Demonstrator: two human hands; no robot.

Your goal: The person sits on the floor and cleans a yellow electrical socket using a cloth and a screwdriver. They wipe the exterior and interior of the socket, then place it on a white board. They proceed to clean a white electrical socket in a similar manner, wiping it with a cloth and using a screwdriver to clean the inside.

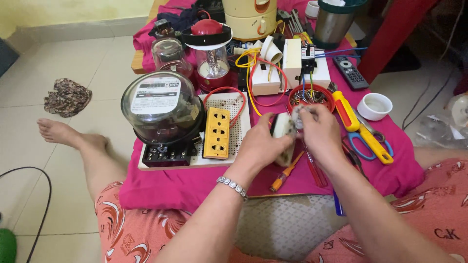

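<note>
A cream-white switch block [282, 130] is held above the pink cloth [195, 182], between the two hands. The left hand [257, 146] wraps its fingers around the lower body of the block, gripping it firmly. The right hand [319, 129] is closed at the upper edge of the block, its fingertips pinched on a small pale part [297, 116]; what that part is cannot be told.

Directly below the hands lies an orange-handled screwdriver [287, 173], with red-handled tools [317, 170] just beside it. To the right of the right hand lie a yellow-and-red handled tool [347, 112] and blue-handled scissors [363, 143]. Beyond the right hand stands a red bowl [311, 97] of small wire pieces, and further right a white cup [374, 106] and a remote control [350, 72].

To the left of the left hand, a perforated white board [234, 104] carries a yellow socket strip [216, 133] and a glass-domed electricity meter [161, 114]. A red lantern [209, 53] stands behind the board.
</note>
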